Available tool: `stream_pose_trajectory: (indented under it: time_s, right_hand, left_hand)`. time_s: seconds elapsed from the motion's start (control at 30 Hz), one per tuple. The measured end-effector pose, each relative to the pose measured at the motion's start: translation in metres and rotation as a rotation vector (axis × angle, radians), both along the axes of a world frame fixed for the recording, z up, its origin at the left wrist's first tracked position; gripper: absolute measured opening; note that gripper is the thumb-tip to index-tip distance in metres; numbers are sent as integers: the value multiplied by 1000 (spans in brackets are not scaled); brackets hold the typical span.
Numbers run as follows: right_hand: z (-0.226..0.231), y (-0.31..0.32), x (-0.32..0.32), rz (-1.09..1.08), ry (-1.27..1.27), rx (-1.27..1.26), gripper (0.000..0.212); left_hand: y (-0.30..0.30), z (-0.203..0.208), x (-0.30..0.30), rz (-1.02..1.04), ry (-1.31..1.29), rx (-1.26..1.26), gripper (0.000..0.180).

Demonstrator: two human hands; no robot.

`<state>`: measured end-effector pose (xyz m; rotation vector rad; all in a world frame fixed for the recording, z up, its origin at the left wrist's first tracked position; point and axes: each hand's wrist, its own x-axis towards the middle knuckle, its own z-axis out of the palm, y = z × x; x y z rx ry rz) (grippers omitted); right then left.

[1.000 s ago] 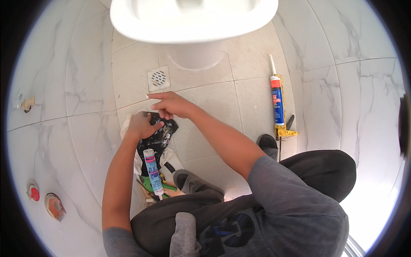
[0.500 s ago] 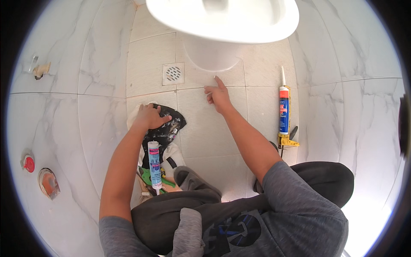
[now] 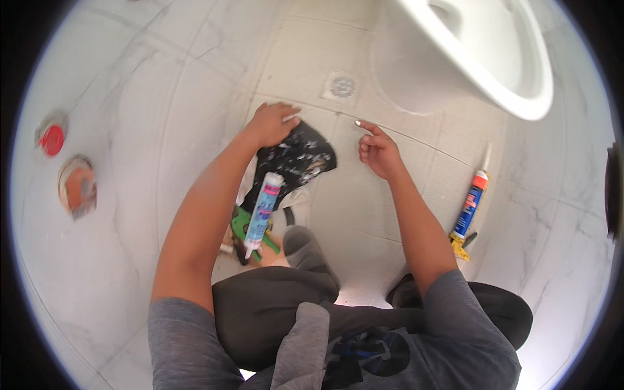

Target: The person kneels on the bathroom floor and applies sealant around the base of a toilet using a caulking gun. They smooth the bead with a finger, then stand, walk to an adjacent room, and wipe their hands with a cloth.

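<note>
The black cloth lies left on the floor, left hand at its far edge, gripping or not I can't tell. The right hand is empty; best keep its white-tipped forefinger off everything.

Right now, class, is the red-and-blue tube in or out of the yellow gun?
In: the tube's lower end meets the gun's yellow end.

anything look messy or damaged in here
White smears streak the black material by the left hand; a white dab marks the right hand at one fingertip. A rough orange-brown opening breaks the otherwise smooth left wall.
</note>
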<state>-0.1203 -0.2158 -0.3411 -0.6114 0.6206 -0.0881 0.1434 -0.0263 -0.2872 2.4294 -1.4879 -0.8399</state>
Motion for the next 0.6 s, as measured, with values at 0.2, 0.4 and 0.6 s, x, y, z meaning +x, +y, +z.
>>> stream_pose_trajectory:
  time_s: [0.2,0.4,0.6]
  right_hand:
    - [13,55,24,573,-19,-282,62]
    - [31,117,26,814,-118,-567,89]
    - [28,151,35,850,-81,-906,106]
  left_hand:
    - [39,46,7,298,20,192,48]
    - [122,39,-74,494,364,552,78]
    - [151,15,-118,523,102,380,60]
